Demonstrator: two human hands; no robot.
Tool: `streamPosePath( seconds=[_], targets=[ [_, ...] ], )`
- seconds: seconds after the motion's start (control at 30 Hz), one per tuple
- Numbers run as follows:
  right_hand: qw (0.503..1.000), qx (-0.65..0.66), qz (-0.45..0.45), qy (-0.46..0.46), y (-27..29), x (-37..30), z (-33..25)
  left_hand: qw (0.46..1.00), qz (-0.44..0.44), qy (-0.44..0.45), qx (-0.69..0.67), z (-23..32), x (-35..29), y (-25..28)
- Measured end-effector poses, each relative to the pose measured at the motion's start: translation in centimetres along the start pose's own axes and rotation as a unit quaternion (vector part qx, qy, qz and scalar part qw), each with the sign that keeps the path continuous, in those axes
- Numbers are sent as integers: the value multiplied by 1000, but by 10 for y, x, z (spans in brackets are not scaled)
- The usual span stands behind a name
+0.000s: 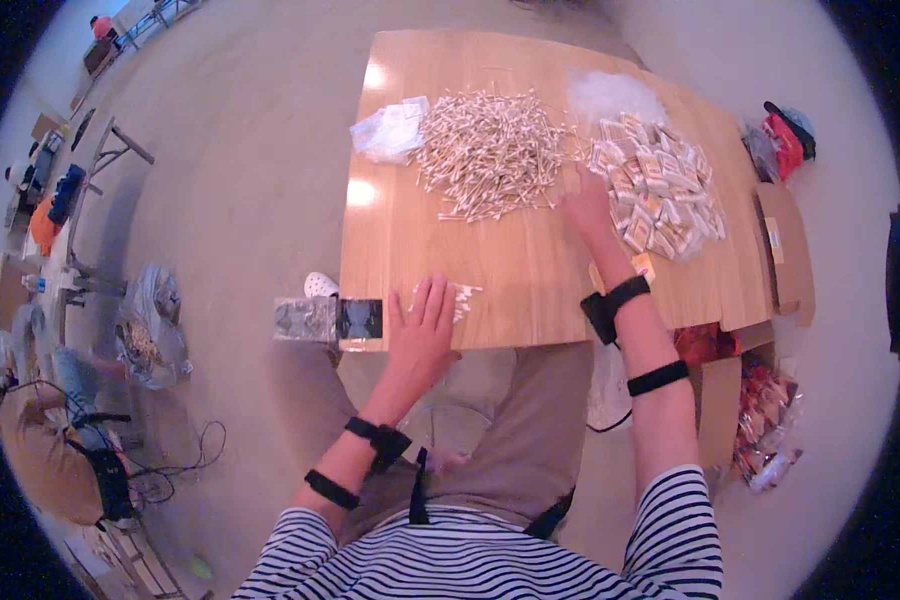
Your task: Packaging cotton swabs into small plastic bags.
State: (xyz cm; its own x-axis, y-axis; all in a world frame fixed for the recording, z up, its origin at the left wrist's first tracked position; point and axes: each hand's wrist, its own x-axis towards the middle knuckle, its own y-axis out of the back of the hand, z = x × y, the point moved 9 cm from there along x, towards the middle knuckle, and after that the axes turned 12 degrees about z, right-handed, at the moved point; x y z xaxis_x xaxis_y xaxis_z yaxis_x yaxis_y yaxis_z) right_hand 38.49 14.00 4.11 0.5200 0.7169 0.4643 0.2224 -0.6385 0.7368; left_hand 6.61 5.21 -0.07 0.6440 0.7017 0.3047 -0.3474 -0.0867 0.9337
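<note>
Two bare hands work over a wooden table (pixel 530 270) strewn with small stick-like pieces and packets.

The left hand (pixel 422 330) lies flat and open, fingers spread, on a small cluster of white sticks (pixel 462 297) at the near edge. The right hand (pixel 590 208) reaches, fingers extended, between one big stick pile (pixel 490 150) and one heap of packets (pixel 660 185); its grip cannot be told. One plastic bag (pixel 390 130) lies beside the pile. Pale floor surrounds the table.

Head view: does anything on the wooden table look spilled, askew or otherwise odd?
Nothing looks damaged. The cotton swabs lie in a loose heap, with a few apart by the left hand. The small packets are also heaped loosely, near the right hand.
</note>
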Motion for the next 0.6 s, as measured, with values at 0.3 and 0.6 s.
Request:
streamPosePath(
  seconds=[0.3,0.6],
  targets=[
    [984,-116,-138,1,-58,82,24,1000,-13,0,-4,1,3,-1],
    [976,-116,-21,-182,-58,86,62,1000,-12,8,-8,1,6,-2]
  ],
)
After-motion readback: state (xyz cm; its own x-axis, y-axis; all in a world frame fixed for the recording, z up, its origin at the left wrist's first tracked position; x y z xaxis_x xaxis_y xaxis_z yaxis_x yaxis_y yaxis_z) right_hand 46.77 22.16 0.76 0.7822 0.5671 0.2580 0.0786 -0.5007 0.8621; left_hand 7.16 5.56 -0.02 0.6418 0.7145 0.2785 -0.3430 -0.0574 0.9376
